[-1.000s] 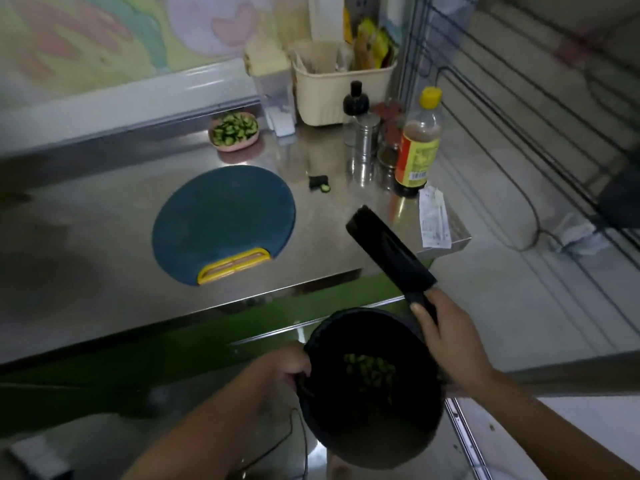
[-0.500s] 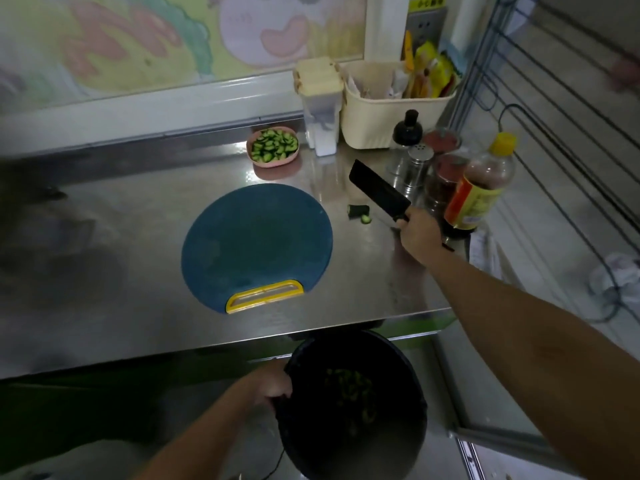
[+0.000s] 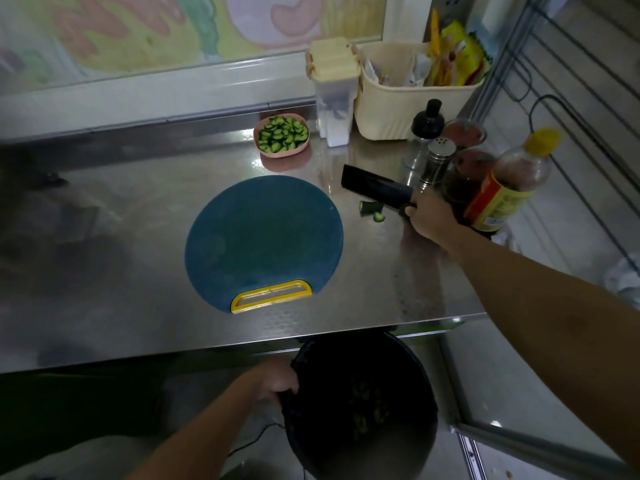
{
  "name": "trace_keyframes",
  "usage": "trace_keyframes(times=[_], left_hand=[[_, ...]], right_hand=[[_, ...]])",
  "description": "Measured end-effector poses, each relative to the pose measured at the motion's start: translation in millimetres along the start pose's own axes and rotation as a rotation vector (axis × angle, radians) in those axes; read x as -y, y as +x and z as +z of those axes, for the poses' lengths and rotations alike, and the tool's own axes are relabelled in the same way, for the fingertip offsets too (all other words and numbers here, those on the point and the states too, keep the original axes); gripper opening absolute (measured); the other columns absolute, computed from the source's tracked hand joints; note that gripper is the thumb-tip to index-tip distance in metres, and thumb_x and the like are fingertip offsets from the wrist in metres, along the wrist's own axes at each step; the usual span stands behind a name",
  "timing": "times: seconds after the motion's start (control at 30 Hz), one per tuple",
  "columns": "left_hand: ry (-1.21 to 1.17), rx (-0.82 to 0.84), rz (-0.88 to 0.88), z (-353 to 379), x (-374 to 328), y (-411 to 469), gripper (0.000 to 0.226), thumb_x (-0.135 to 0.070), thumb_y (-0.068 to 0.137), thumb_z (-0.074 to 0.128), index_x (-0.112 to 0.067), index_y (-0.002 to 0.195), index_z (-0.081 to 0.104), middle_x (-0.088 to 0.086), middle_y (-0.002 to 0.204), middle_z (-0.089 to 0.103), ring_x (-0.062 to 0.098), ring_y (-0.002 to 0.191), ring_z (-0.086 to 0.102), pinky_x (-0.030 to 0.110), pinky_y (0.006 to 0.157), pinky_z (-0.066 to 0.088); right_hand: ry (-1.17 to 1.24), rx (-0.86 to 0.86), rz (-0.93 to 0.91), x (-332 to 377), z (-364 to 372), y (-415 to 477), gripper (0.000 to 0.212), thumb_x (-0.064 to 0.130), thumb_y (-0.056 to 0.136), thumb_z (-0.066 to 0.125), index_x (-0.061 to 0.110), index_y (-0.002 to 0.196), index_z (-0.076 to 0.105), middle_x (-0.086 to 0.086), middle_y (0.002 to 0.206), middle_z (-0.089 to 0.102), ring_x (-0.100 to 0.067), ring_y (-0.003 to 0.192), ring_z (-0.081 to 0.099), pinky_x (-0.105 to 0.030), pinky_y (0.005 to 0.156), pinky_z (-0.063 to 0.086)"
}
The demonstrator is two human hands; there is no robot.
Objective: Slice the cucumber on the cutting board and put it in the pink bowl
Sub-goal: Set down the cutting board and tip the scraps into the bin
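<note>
1. Gripping a black cleaver by its handle, right hand is nearest the cucumber stub, which lies just left of it, beside the blade, off the cutting board.
2. Left hand grips black bin rim below the counter.
3. Pink bowl, at the back, holds the slices.

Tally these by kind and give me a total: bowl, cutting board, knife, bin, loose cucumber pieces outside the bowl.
Pink bowl: 1
Cutting board: 1
Knife: 1, in the right hand
Loose cucumber pieces: 2
Black bin: 1, left hand grips its rim
Total: 6
</note>
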State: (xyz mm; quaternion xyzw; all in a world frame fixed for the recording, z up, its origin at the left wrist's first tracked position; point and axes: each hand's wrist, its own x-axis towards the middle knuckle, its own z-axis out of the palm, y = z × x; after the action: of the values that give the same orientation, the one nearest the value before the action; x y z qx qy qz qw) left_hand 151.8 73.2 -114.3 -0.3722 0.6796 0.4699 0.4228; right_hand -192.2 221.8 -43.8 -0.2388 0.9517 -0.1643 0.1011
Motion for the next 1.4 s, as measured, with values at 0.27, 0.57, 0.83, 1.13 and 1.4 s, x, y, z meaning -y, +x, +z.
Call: trace_keyframes(times=[0.27, 0.57, 0.83, 1.13, 1.4], left_hand=[[-0.068, 0.011, -0.029, 3, -9, -2, 0.036, 0.009, 0.083, 0.052, -0.001, 0.117, 0.055, 0.012, 0.096, 0.062, 0.021, 0.077, 0.064, 0.029, 0.06, 0.057], [-0.113, -0.024, -0.033, 2, -9, -10, 0.032, 0.012, 0.082, 0.05, 0.001, 0.112, 0.053, 0.016, 0.095, 0.058, 0.029, 0.082, 0.063, 0.031, 0.056, 0.057], [-0.154, -0.012, -0.043, 1, -7, -11, 0.029, 0.011, 0.084, 0.05, -0.004, 0.11, 0.052, 0.012, 0.095, 0.058, 0.023, 0.081, 0.061, 0.027, 0.054, 0.054], [-0.175, 0.017, -0.047, 0, -5, -14, 0.027, 0.011, 0.086, 0.049, 0.0, 0.111, 0.054, 0.015, 0.1, 0.061, 0.028, 0.091, 0.062, 0.032, 0.068, 0.057], [-0.172, 0.026, -0.045, 7, -7, -20, 0.02, 0.01, 0.088, 0.049, 0.0, 0.105, 0.055, 0.011, 0.09, 0.06, 0.023, 0.081, 0.062, 0.026, 0.058, 0.056]], right_hand=[[-0.054, 0.023, -0.003, 3, 7, -29, 0.03, 0.02, 0.095, 0.046, 0.004, 0.118, 0.055, -0.018, 0.125, 0.048, -0.034, 0.109, 0.051, -0.038, 0.091, 0.043], [-0.117, 0.005, 0.01, 0, 13, -67, 0.033, 0.018, 0.097, 0.041, 0.003, 0.125, 0.049, -0.019, 0.127, 0.045, -0.036, 0.112, 0.045, -0.038, 0.097, 0.033], [-0.031, 0.016, 0.09, 4, 20, -109, 0.034, 0.012, 0.092, 0.045, 0.003, 0.125, 0.048, -0.017, 0.122, 0.046, -0.036, 0.109, 0.046, -0.039, 0.095, 0.036], [0.018, 0.002, 0.163, 3, 27, -149, 0.029, 0.009, 0.093, 0.044, 0.001, 0.12, 0.05, -0.018, 0.124, 0.045, -0.037, 0.109, 0.044, -0.039, 0.09, 0.034], [0.036, -0.016, 0.196, 0, 29, -188, 0.029, 0.008, 0.093, 0.047, -0.001, 0.119, 0.052, -0.021, 0.12, 0.048, -0.037, 0.107, 0.045, -0.041, 0.087, 0.034]])
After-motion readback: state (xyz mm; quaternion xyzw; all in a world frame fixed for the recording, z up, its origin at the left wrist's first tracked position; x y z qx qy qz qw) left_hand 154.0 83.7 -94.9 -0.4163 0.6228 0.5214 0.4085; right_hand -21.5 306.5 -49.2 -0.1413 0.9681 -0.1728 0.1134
